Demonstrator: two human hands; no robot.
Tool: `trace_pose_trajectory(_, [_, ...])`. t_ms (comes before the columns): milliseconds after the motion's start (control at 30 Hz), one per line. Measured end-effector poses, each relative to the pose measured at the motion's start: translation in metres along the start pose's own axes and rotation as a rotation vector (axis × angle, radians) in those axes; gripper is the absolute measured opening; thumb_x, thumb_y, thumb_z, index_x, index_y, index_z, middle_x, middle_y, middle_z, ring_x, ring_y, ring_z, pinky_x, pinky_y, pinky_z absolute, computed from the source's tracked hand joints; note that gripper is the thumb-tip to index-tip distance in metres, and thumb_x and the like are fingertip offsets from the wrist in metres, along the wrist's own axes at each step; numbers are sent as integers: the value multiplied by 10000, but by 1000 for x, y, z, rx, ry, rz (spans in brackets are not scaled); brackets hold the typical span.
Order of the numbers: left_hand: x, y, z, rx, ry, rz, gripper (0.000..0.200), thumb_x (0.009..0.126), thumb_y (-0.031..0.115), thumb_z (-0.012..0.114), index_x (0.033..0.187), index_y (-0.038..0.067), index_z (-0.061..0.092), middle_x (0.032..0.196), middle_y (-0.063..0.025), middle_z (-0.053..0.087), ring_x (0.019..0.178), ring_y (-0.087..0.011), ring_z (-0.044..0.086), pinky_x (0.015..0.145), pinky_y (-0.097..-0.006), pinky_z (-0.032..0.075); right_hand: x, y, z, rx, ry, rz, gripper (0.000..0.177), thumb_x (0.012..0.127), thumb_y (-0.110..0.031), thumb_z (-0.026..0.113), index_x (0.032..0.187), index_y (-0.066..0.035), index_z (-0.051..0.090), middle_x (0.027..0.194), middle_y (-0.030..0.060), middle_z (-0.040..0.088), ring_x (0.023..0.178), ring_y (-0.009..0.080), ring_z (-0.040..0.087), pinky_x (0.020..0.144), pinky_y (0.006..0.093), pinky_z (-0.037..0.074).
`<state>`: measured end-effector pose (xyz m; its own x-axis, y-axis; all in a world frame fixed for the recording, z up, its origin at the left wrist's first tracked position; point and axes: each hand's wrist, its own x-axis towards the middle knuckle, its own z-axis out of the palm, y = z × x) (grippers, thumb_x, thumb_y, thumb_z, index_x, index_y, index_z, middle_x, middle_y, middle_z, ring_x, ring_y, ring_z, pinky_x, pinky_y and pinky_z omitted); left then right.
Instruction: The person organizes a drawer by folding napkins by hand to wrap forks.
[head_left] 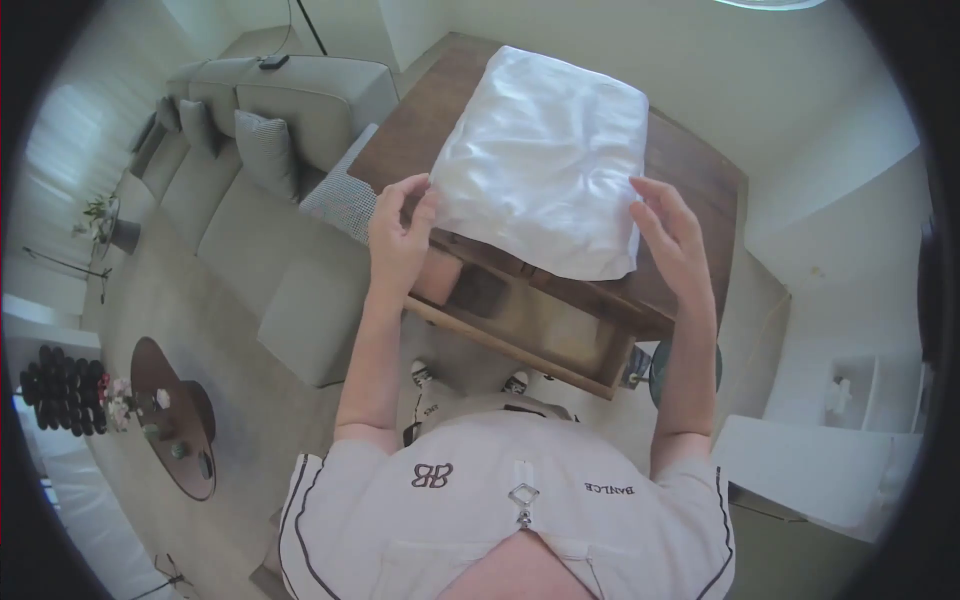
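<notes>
A folded white satin cloth [545, 160], thick and lightly rumpled, lies on the dark wooden table [400, 140], its near edge hanging a little over the front. My left hand [400, 235] is at the cloth's left edge, thumb and curved fingers apart, fingertips right beside the fabric. On the opposite side, my right hand [675, 235] is open, with its fingers and thumb pointing in at the right edge. Below the cloth, a wooden drawer [500, 345] is pulled out toward me. Inside it are a pinkish-brown item [437, 275] and a dark item [478, 292].
A grey sofa [240, 200] with cushions stands to the left. Farther left is a low oval table [160, 400] with flowers and small objects. A dark round object [685, 372] is beside the drawer's right end. White furniture [810, 465] stands at the right.
</notes>
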<state>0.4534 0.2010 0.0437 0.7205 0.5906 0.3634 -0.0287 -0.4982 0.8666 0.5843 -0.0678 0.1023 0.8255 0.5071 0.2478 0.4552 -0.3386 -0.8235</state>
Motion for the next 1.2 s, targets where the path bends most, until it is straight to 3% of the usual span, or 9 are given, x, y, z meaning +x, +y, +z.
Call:
trace_pose_trajectory(200, [-3,14,6,99,-214,3,693,772,329,675,1338,79,362,1278,-118,446,1168,-238,423,979,-367,351,-25,19,17,-322,-63,-334,643,743,-199,741,1304,-128,434,1345,109,408,1216,300,399,1006,430,318])
trace_pose_trajectory(300, [4,6,13,373,-171,370,741,726,279,710,1364,141,359,1335,-160,403,1205,-277,398,925,-419,351,-21,28,31,-510,2,-533,585,731,-158,735,1249,-140,465,1358,117,405,1252,326,382,1004,463,326])
trace_pose_trajectory(400, [19,1,17,316,-158,494,320,706,71,647,1006,157,580,1225,-95,532,1085,-273,512,894,-412,378,-6,30,27,-354,61,-580,72,842,-86,583,909,-78,556,1084,113,581,1083,299,531,897,406,390])
trace_pose_trajectory(500, [26,24,14,75,-225,261,95,793,81,607,883,110,606,1122,-64,603,1053,-227,540,932,-357,356,3,17,17,-135,58,-393,42,869,-53,571,842,-54,604,906,75,645,858,204,594,735,288,444])
trace_pose_trajectory(700, [30,30,1,-21,-254,288,44,851,118,595,851,75,594,1045,-81,603,973,-191,553,771,-275,416,1,1,19,-46,105,-366,64,885,-92,570,867,-59,623,840,41,634,755,157,567,656,250,440])
trace_pose_trajectory(800, [26,28,-13,16,-408,198,66,837,133,578,804,76,583,1070,-75,605,999,-195,541,770,-279,395,-6,5,13,-131,-167,-245,138,915,-156,546,854,-54,617,825,45,631,730,162,567,628,248,434])
trace_pose_trajectory(1000, [44,24,-22,-164,-435,-75,282,841,263,607,1061,89,577,1135,-59,566,1066,-186,542,900,-297,445,8,14,0,-57,80,-51,168,891,-237,577,893,-77,629,854,36,617,791,138,556,666,223,462])
trace_pose_trajectory(1100, [57,13,-12,-156,-425,-209,360,870,341,550,1087,53,562,1031,-53,586,805,-146,537,745,-272,441,19,22,1,31,107,207,244,877,-304,550,956,-77,592,893,24,606,819,121,559,687,250,499])
trace_pose_trajectory(1200, [70,10,-2,-115,-570,-281,424,861,394,554,1094,39,563,1063,-58,580,903,-145,541,780,-269,432,36,47,3,305,78,384,422,857,-381,583,1089,-33,530,927,76,612,755,135,596,617,223,508])
